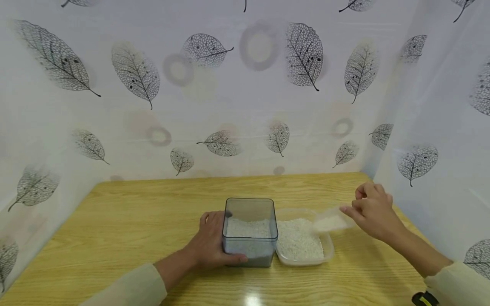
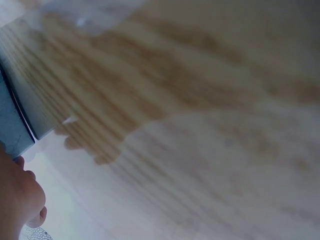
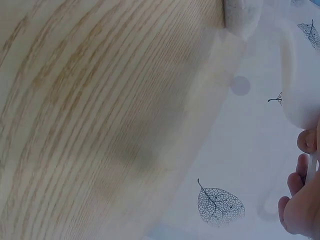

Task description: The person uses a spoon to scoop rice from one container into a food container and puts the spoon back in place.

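Observation:
My left hand [image 1: 209, 241] holds a grey see-through square container [image 1: 250, 254] by its left side, thumb across the front. White rice [image 1: 249, 228] lies inside it. Touching or nearly touching its right side is a shallow clear plastic tub [image 1: 327, 251], also holding rice [image 1: 300, 243]. Above the tub's right rim, my right hand [image 1: 373, 212] pinches a translucent scoop [image 1: 332, 221] that looks blurred and carries some rice. In the right wrist view the fingers [image 3: 295, 182] curl round the scoop's handle. The left wrist view shows only part of the left hand [image 2: 22, 197] beside the container.
Both containers stand on a wood-grain table [image 1: 145, 221]. A white leaf-printed sheet [image 1: 237, 97] rises behind the table and along both sides. A dark object with a yellow stripe [image 1: 425, 299] shows at the right sleeve.

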{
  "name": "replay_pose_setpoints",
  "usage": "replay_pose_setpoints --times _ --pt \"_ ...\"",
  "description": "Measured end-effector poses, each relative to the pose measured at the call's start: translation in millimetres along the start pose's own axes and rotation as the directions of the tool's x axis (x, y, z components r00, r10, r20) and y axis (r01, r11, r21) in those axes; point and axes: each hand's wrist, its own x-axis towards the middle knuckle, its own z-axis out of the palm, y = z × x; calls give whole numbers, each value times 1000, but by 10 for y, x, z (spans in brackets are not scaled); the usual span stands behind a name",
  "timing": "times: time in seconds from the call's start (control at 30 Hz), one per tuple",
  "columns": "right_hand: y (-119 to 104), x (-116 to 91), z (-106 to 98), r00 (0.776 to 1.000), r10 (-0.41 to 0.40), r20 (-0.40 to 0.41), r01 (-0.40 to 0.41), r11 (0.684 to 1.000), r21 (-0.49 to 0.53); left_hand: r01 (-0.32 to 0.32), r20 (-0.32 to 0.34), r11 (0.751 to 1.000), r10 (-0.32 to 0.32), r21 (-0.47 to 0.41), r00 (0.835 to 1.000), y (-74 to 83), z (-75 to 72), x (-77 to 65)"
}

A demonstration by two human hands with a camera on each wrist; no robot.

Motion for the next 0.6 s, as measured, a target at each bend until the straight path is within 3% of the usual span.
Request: replay_pose_setpoints --times 0.17,0.27,0.33,0.43,0.53,0.6 --pt "16 -12 26 986 -155 -59 157 987 27 -6 -5 1000 6 2 1000 4 -6 -5" --pt "15 21 40 953 -277 -123 282 959 27 -7 -6 1000 7 2 1000 0 -6 -9" --pt "-6 57 32 916 -360 -177 366 931 3 -7 -8 1000 7 3 1000 -5 -4 -11" --pt "-83 137 -23 822 -504 -265 504 860 -73 -10 -12 1000 11 5 1000 -12 1 -11" --pt "-208 257 -113 681 -649 -339 636 754 -166 -15 -16 1000 15 5 1000 -18 7 -6" --pt "-298 345 -179 608 -709 -358 684 696 -217 -16 -21 1000 16 6 1000 -21 11 -3"
